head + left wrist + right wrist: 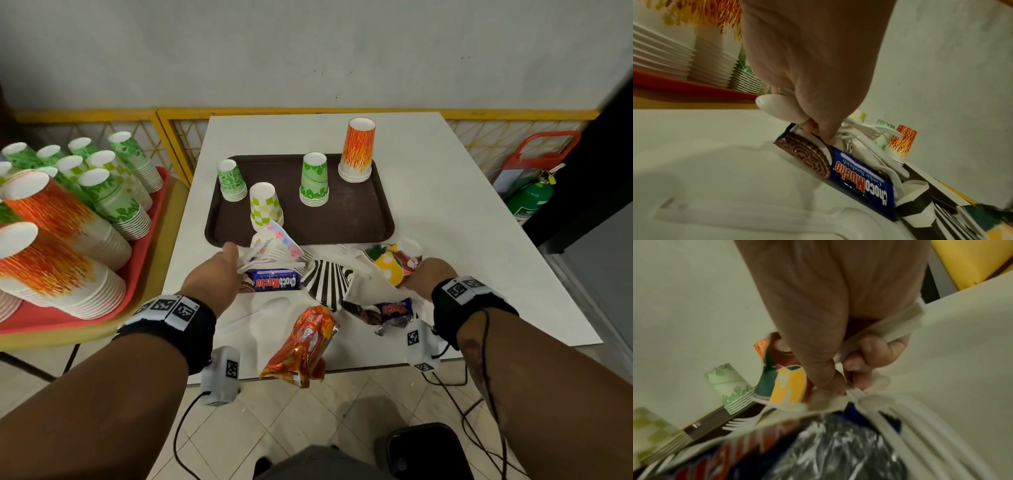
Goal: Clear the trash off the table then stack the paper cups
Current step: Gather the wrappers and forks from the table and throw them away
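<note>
Trash lies heaped on the white table (462, 240), just in front of the brown tray (359, 219). My left hand (234, 265) curls round a white plastic spoon (777, 107) and other cutlery, fingertips against a blue Choco Mucho wrapper (274, 279) (859, 178). My right hand (416, 277) (842, 379) grips folded white paper (890, 327) beside a crushed yellow-and-red cup (394, 260). Between the hands lie a striped paper piece (327, 279), a second blue wrapper (387, 313) and an orange wrapper (305, 346) hanging over the near edge. Upside-down cup stacks (314, 180) stand on the tray.
A red tray (144, 240) packed with tall cup stacks sits on the side table at my left. A black bin (424, 448) stands on the tiled floor below the table's near edge. A green fire extinguisher (531, 198) is at the far right, and a yellow railing runs behind.
</note>
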`<state>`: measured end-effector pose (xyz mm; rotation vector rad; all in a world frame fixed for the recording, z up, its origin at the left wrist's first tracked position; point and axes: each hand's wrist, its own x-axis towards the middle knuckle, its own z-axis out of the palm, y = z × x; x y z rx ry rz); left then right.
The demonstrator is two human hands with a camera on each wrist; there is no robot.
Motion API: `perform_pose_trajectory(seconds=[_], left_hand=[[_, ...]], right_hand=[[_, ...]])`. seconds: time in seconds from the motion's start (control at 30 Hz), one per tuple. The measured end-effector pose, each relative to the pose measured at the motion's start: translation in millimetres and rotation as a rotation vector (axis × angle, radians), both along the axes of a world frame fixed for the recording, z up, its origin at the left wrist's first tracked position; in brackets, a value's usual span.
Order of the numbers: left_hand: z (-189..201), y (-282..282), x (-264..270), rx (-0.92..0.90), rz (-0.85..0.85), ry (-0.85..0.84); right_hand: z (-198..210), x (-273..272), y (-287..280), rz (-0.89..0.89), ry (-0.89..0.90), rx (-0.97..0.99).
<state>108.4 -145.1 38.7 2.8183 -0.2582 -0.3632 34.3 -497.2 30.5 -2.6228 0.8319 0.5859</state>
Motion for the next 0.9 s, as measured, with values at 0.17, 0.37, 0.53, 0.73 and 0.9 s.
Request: perform_pose_trajectory(seconds=[0.17, 0.37, 0.53, 0.73, 0.9], left_hand=[[5.7, 2.1, 2.4, 0.07, -0.005, 0.022], [23.8, -3.8, 6.0, 0.127, -0.082, 0.066], [28.7, -1.2, 10.7, 0.072, -0.086, 0.074], [58.8, -12.7, 7.0, -0.127, -0.06, 0.096], [114.3, -67.8, -12.4, -0.458, -0.118, 0.276]], right_hand=[[4.0, -1.6, 3.8, -0.116, -0.01, -0.034], [0.4, -0.9, -1.5, -0.149, -0.089, -0.03], [5.2, 1.7, -11.9, -0.219, -0.177, 0.015], [14.7, -6.9, -29.6, -0.599, -0.402, 0.373], [23.3, -33.5, -42.5, -0.902, -0.721, 1.039]])
